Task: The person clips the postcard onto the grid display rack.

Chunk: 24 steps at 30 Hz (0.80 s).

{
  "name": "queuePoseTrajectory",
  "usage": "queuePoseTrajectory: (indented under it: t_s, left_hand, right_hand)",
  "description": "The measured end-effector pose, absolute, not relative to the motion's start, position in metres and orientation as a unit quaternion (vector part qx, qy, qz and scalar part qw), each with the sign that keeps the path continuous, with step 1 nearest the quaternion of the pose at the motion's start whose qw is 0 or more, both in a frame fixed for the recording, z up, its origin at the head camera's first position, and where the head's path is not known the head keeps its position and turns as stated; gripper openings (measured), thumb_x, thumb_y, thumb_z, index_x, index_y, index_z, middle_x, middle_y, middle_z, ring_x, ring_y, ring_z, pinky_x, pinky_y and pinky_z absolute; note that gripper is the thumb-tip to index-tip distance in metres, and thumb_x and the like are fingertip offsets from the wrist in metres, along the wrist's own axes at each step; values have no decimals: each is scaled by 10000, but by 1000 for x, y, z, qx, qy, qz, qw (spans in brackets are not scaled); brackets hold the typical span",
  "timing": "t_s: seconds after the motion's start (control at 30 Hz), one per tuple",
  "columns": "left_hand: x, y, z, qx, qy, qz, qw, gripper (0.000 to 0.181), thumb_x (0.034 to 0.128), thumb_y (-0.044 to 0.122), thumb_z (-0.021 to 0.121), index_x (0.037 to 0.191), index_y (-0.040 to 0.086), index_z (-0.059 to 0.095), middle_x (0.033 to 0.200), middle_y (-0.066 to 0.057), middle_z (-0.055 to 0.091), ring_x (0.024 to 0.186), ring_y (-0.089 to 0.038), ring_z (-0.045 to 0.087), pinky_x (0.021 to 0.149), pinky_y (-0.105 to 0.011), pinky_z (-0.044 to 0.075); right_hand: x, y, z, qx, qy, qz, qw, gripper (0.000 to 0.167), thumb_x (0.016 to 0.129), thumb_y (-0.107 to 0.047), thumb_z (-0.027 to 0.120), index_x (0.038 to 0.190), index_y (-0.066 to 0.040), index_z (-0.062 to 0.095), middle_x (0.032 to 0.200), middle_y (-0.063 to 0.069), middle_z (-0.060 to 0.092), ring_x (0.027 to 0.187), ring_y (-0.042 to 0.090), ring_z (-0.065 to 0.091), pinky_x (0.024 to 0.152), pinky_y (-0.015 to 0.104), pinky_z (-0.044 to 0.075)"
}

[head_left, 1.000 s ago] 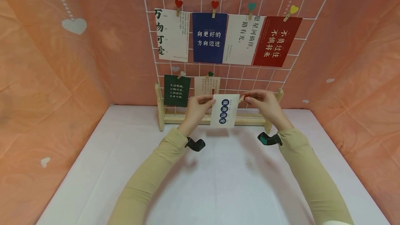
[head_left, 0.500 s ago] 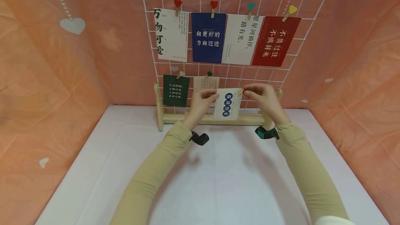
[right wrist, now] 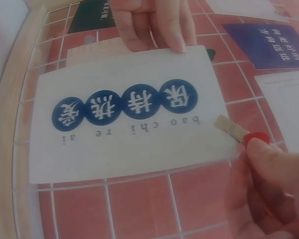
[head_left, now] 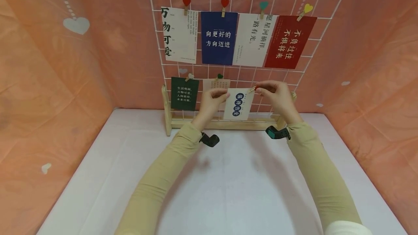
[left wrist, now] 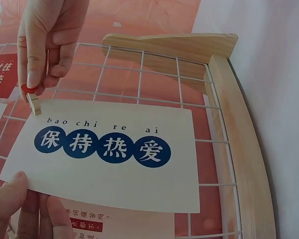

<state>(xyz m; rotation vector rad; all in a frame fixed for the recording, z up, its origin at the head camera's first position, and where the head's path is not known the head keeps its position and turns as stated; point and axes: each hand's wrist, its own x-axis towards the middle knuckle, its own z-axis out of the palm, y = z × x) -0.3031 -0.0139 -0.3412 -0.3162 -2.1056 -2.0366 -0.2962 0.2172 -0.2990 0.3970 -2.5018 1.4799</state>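
My left hand (head_left: 211, 105) pinches the left edge of a white card (head_left: 237, 105) printed with blue circles and white characters. In my right hand (head_left: 277, 97), thumb and fingers pinch a small wooden clothespin (right wrist: 231, 128) with a red heart (right wrist: 256, 141). The clothespin's tip lies over the card's top right corner in the head view. The card is held in front of the lower part of a white wire grid (left wrist: 139, 84). Partly behind it and my left hand hangs a cream card (head_left: 216, 83) under a green heart clip (head_left: 220, 76).
Along the grid's upper part hang white, blue (head_left: 219, 38) and red (head_left: 290, 42) cards on heart clips. A dark green card (head_left: 184, 94) hangs lower left. Wooden feet (head_left: 166, 111) and a crossbar (head_left: 202, 124) support the grid on a white table (head_left: 222, 177).
Both hands have risen and drawn nearer to each other, carrying the card upward and slightly right. The clothespin, earlier beside the card's right edge, now overlaps its top right corner.
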Motion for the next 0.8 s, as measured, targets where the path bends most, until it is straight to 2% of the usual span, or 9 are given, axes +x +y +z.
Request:
queuePoseTrajectory:
  t_s: [0.3,0.5,0.8]
  left_hand:
    - [-306,-11,-339,-103,-712,-689,86,212,889,87,689,1083,4,705,992,-98,667,896,-165,605,786,-242,542]
    - [-310,-6,-337,-106,-718,-680,107,206,880,84,699,1066,-5,707,993,-104,664,892,-161,597,772,-229,539]
    - [-314,-4,-335,-108,-716,-678,125,203,873,64,702,1056,-21,710,1027,-126,662,899,-174,604,764,-232,545]
  right_hand:
    - [-300,216,-293,148,-841,503,133,233,934,-124,629,1130,-10,682,1071,124,660,971,306,601,844,251,532]
    - [-302,215,-289,144,-848,488,148,226,929,-165,646,1099,-26,699,1045,110,670,963,304,605,784,194,509]
    - [-305,214,-283,137,-852,474,175,203,919,-185,665,1041,-37,730,987,112,689,880,251,605,601,203,441]
